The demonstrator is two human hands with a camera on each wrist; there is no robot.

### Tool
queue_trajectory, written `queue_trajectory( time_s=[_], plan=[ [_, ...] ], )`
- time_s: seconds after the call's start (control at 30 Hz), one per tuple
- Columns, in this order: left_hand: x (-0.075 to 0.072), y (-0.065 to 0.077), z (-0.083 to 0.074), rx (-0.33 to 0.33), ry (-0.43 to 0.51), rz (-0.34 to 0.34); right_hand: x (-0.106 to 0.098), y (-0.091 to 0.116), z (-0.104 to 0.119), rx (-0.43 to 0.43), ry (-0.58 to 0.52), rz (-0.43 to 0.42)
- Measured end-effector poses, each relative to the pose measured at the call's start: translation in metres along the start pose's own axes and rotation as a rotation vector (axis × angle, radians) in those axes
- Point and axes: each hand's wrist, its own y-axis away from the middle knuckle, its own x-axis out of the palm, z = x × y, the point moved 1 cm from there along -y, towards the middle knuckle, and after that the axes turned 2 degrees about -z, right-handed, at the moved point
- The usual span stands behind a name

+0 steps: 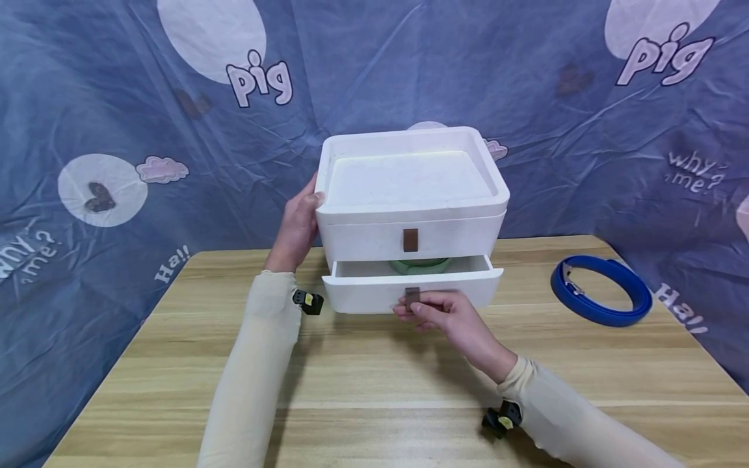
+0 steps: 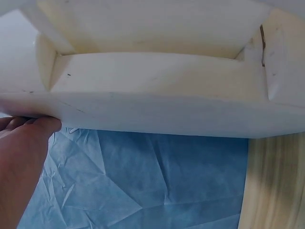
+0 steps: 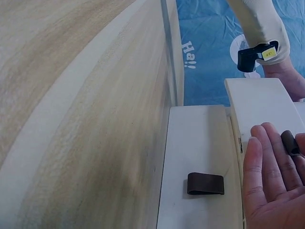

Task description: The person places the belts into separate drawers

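Observation:
A white drawer unit (image 1: pixel 412 175) with a tray-like top stands at the back of the table. One drawer (image 1: pixel 368 296) is pulled partway out, and a green coiled band (image 1: pixel 421 266) shows inside it, partly hidden by the drawer above. My right hand (image 1: pixel 447 315) pinches this drawer's brown pull tab (image 3: pixel 289 142) between thumb and fingers. At the unit's left side my left hand (image 1: pixel 296 224) grips the upper edge, its thumb near the front corner. In the left wrist view its fingers (image 2: pixel 45 125) press against the white wall.
A coiled blue belt (image 1: pixel 603 318) with a metal buckle lies to the right on the wooden table (image 1: pixel 363 429). Another drawer with a brown tab (image 3: pixel 205 183) sits closed beneath the pulled one. Blue printed cloth (image 1: pixel 363 71) hangs behind and along the sides.

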Motion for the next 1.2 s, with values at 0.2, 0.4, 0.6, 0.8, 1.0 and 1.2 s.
queue_trajectory(
  time_s=[0.2,0.4,0.6,0.8,1.0,1.2],
  plan=[
    [0.000,0.000,0.000,-0.004,0.004,-0.003,0.000,-0.001,0.001,0.003,0.004,0.001],
    [0.000,0.000,0.000,-0.003,-0.009,-0.001,0.000,-0.004,0.000,0.001,0.002,-0.001],
    [0.000,0.000,0.001,0.004,0.001,0.001,-0.001,-0.006,0.000,-0.005,0.002,-0.007],
    [0.000,0.000,0.002,0.002,0.002,0.001,-0.001,-0.008,0.000,0.004,0.002,-0.010],
    [0.000,0.000,0.002,0.016,0.010,0.005,-0.002,-0.010,0.000,0.010,-0.007,-0.017],
    [0.001,-0.001,0.001,0.021,0.011,0.008,-0.002,-0.012,-0.001,0.008,-0.016,-0.024]
  ],
)
